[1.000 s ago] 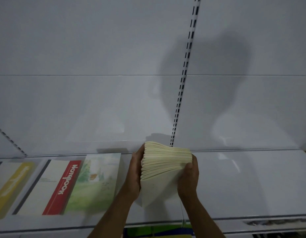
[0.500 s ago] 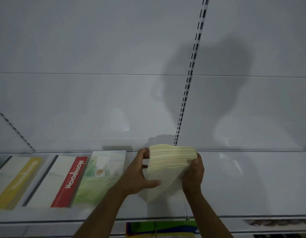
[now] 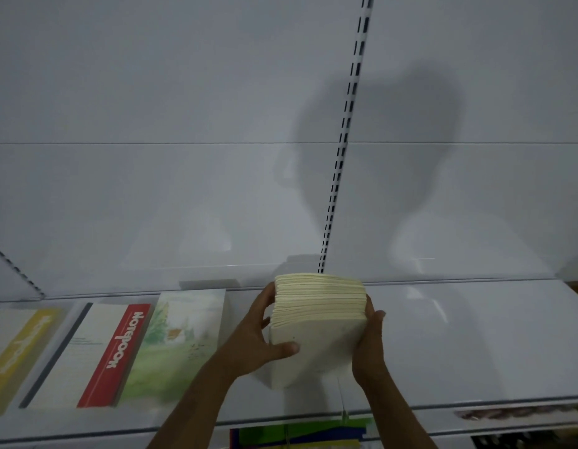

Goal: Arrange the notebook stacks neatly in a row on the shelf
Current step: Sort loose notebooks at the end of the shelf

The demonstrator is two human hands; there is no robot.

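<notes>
Both hands clamp the thick stack of cream paper notebooks (image 3: 318, 322): left hand (image 3: 260, 338) now with its thumb across the front cover, right hand (image 3: 370, 345) along the side. The stack now stands squarer on the white metal shelf (image 3: 459, 345), just beside the green landscape-cover notebook stack (image 3: 180, 338), nearly placed in the row.

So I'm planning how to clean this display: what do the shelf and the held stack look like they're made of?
Shelf: probably painted or coated sheet metal with a glossy white finish, since it shows soft reflections and a slotted upright behind. Stack, held between left hand and right hand: paper, matte cream; fine page-edge layers show.
</notes>
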